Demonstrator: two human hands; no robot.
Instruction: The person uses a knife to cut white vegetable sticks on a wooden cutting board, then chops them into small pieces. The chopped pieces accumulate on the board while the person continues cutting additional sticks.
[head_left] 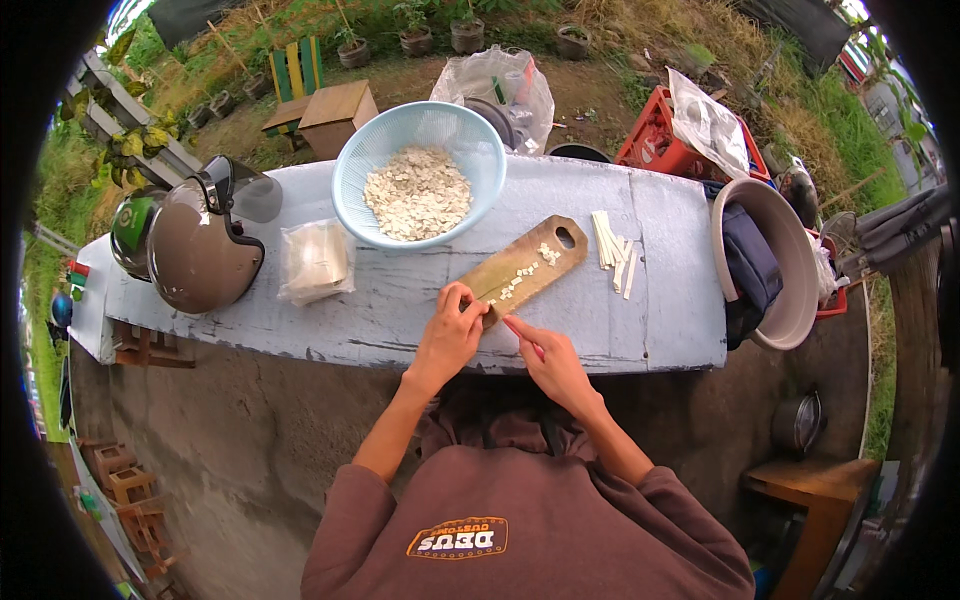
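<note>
A wooden cutting board (pixel 530 268) with a hole at its far end lies slanted on the table before me. Small pale cut pieces (pixel 515 287) are scattered along it. At the board's near end my left hand (pixel 450 335) is closed, its fingertips pressed together; what they pinch is too small to make out. Close beside it, my right hand (pixel 556 372) grips a knife (pixel 512 326) by its pink handle; its blade is hard to see. Right of the board lie several pale flat strips (pixel 612 245). A light-blue colander (pixel 350 205) beyond the board holds many pale pieces.
On the grey table (pixel 330 335), a clear bag of pale sheets (pixel 318 262) lies left of the colander. A brown helmet (pixel 195 255) stands farther left. A beige basin (pixel 790 325) with dark cloth sits at the right edge, near a red crate (pixel 650 135).
</note>
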